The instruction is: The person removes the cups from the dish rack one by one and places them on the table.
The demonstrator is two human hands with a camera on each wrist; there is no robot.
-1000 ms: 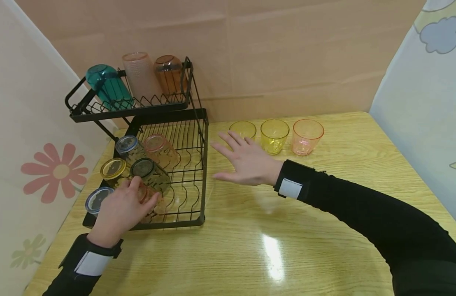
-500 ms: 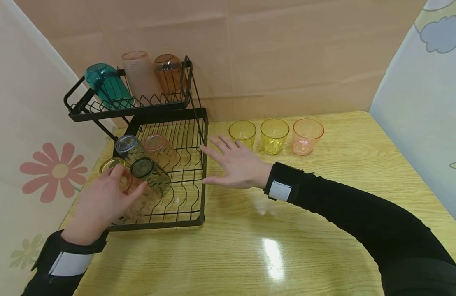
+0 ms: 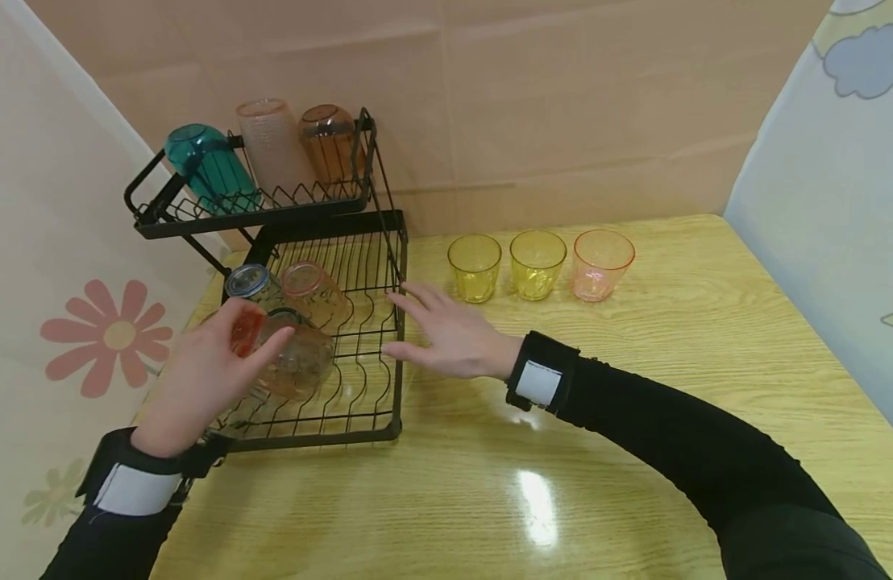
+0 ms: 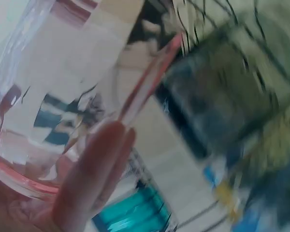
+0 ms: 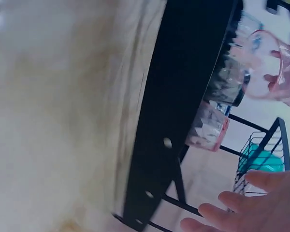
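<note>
My left hand [image 3: 200,374] pinches a clear pink drinking glass [image 3: 297,362] by one end, fingers and thumb around it. The glass is tilted on its side over the lower tier of a black dish rack [image 3: 309,442], and fills much of the left wrist view. Behind it a dark glass is mostly hidden. Farther back on the same tier lean a blue-rimmed glass [image 3: 249,280] and a pink glass [image 3: 312,290]. Beside the rack's right rail, my right hand [image 3: 454,334] is spread with straight fingers and holds nothing; these fingers [image 5: 222,217] also show in the right wrist view.
The upper tier bears a teal glass [image 3: 210,165], a tall pale pink glass [image 3: 272,149] and a brown glass [image 3: 330,145]. On the wooden table [image 3: 562,483] stand two yellow glasses [image 3: 475,270] and a pink one [image 3: 597,270]. A patterned wall [image 3: 69,242] borders the left.
My left hand has lifted the pink glass from the front of the rack, going first left, then slightly up. My right hand has drifted left towards the rack.
</note>
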